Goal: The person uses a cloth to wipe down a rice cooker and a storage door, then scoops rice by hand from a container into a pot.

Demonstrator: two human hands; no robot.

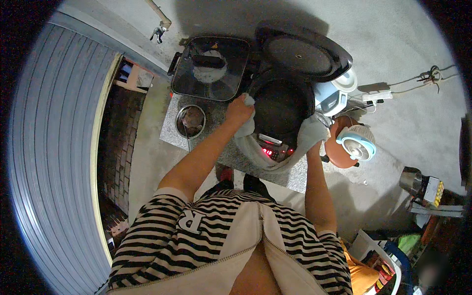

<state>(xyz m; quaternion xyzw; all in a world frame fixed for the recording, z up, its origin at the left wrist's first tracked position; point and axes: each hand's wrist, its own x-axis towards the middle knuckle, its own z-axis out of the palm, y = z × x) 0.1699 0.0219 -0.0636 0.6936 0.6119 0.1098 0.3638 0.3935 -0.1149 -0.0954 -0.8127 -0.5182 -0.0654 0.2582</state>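
A light grey cloth (271,164) hangs in a loop between my hands, across the front of an electric cooker (276,152) with red lit digits. My left hand (240,109) grips one end at the left side of the cooker's dark round pot (282,105). My right hand (320,136) is at the other end on the right side, mostly covered by the cloth, its fingers wrapped in it. The cooker's dark lid (300,55) stands raised behind the pot. Whether the hands bear on the pot's rim under the cloth is hidden.
A square pan with a glass lid (230,83) stands left of the cooker, behind a metal bowl (190,121) on the speckled countertop (173,131). Right are a blue and white appliance (330,99), a small fan (356,144) on a brown stool (335,156), and a power strip (377,96) with cords.
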